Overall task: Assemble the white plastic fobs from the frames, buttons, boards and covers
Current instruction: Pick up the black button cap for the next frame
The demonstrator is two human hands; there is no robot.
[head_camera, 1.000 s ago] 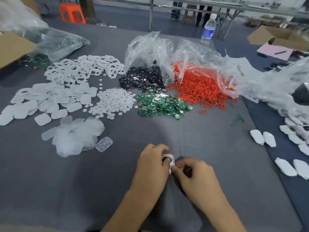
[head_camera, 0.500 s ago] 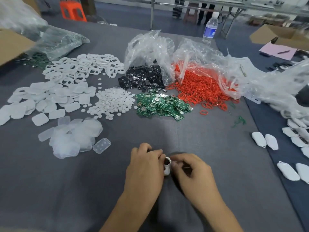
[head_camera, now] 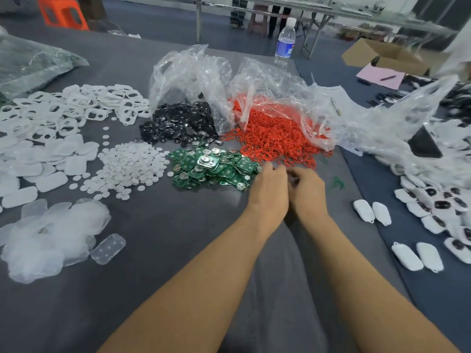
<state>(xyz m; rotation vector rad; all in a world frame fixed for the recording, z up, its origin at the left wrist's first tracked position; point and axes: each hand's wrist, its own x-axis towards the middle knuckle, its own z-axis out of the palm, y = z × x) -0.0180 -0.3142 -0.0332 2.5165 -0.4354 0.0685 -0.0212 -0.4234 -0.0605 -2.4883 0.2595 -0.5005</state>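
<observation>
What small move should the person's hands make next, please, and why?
Probably pinch one board from the near right edge of the pile of green circuit boards: the left hand has its fingertips at that edge, with the right hand close beside it, just short of the heap of thin red rings. Anything held between them is hidden.

Left hand (head_camera: 269, 192), right hand (head_camera: 309, 193) together beside green boards (head_camera: 211, 169) (grip hidden), red rings (head_camera: 275, 138) just beyond.
</observation>
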